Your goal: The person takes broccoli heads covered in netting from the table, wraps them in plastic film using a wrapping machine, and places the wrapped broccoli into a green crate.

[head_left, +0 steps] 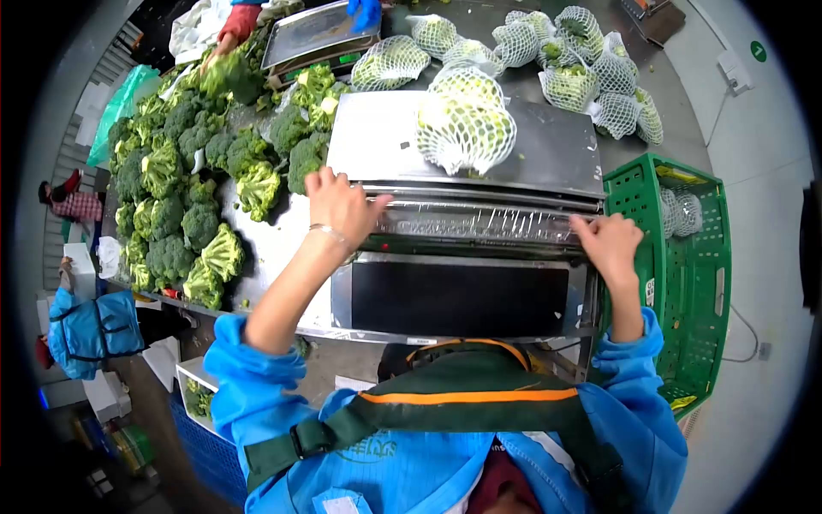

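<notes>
Clear plastic film (479, 221) stretches across the wrapping machine between my two hands. My left hand (342, 208) is closed on the film's left end, thumb pointing inward. At the other end, my right hand (611, 244) pinches the film near the machine's right edge. Just beyond the film, broccoli in white foam netting (467, 124) lies on the machine's metal top plate (552, 141). Nearer my body is the machine's dark flat panel (458, 295).
Loose broccoli heads (180, 188) are heaped on the left. Several netted heads (599, 73) lie at the back right. A green crate (681, 300) holding a netted piece stands right. A co-worker's hand (229, 43) and blue glove (366, 13) are near a scale (321, 36).
</notes>
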### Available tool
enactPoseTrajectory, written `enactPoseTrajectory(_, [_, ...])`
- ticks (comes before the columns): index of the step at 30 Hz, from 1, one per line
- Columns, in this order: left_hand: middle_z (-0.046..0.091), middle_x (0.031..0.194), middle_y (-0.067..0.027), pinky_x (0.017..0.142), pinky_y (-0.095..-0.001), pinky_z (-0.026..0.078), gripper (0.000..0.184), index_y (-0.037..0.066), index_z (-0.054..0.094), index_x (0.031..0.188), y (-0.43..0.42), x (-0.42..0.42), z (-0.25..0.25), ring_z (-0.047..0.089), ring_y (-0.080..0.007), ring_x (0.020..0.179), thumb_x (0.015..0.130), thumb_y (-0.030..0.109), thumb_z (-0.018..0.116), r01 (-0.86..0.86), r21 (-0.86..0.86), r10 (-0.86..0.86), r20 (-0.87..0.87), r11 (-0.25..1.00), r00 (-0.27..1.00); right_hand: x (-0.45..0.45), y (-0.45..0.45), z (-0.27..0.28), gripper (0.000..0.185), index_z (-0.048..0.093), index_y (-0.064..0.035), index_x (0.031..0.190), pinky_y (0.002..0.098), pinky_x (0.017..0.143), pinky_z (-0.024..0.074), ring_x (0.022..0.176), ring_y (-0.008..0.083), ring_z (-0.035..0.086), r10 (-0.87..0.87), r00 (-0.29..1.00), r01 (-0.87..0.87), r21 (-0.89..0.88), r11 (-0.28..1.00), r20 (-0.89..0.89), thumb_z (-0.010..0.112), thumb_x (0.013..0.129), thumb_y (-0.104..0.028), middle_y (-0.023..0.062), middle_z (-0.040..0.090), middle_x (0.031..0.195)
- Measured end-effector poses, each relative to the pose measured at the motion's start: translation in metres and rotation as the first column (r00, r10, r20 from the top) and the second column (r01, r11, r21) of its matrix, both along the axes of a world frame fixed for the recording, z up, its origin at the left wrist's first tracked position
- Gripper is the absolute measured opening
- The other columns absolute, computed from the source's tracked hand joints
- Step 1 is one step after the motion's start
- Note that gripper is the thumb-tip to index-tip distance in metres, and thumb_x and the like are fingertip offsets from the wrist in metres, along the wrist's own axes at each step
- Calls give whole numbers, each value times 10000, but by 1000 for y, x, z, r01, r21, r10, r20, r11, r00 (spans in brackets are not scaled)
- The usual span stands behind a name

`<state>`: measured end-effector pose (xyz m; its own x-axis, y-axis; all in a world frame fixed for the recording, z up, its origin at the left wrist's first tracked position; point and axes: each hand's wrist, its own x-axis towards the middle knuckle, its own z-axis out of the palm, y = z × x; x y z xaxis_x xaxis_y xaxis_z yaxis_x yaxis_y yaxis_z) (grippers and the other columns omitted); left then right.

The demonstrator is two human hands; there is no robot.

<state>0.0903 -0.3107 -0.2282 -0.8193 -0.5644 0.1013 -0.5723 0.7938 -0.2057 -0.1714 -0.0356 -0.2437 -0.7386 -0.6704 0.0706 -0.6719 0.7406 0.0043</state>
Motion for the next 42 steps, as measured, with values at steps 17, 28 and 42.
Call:
enactPoseTrajectory(17, [540,670,-53,861,-389,383,359,123,509,632,-46,37,72,459,-183,655,921,264,349,961,237,796,-551,-141,253,-51,6,141,233,604,36,632,188,282,308,293,105,453,883,318,113,-938,328,347,592,795,-130,85,554,476])
enactPoseTrajectory(28, [215,1396,-207,1069,-412,225,1020,43,79,1397,-120,-90,-34,253,-320,1290,638,165,749,757,420,-507,-566,501,650,-86,-180,-27,1190,39,45,1384,406,1064,201,1294,369,234,855,453,-687,-513,514,250,785,483,-168,250,163,1419])
enactPoseTrajectory(42, [462,1237,-233,950,-351,392,1176,70,1,1398,33,-27,6,495,-302,1122,601,401,800,583,812,-197,-579,-46,791,35,-31,-16,384,523,-31,1127,359,821,480,902,226,601,545,-128,657,-341,673,829,425,898,-323,104,599,1035])
